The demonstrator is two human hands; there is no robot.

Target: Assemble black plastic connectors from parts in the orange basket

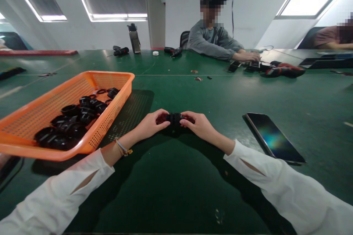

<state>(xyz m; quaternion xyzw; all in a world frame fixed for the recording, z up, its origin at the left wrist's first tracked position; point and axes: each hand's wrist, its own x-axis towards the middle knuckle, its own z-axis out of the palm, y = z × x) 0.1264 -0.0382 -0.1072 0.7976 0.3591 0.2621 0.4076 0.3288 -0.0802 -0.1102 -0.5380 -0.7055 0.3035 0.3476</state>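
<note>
A small black cylindrical part (174, 119) is held between my two hands, over the middle of the green table (171, 176). My left hand (154, 122) grips its left end between thumb and fingers. The right end is pinched by my right hand (197, 122). Its fine details are too small to make out. To the left of my left hand stands an orange perforated basket (110, 121) with several black ring-shaped parts (74, 117) in it.
A phone (273, 136) lies to the right of my right hand. Across the table are a bottle (134, 39), a black tool (120, 50), a white round item (156, 53) and a person in grey (212, 38) handling objects. Another person sits at the far right.
</note>
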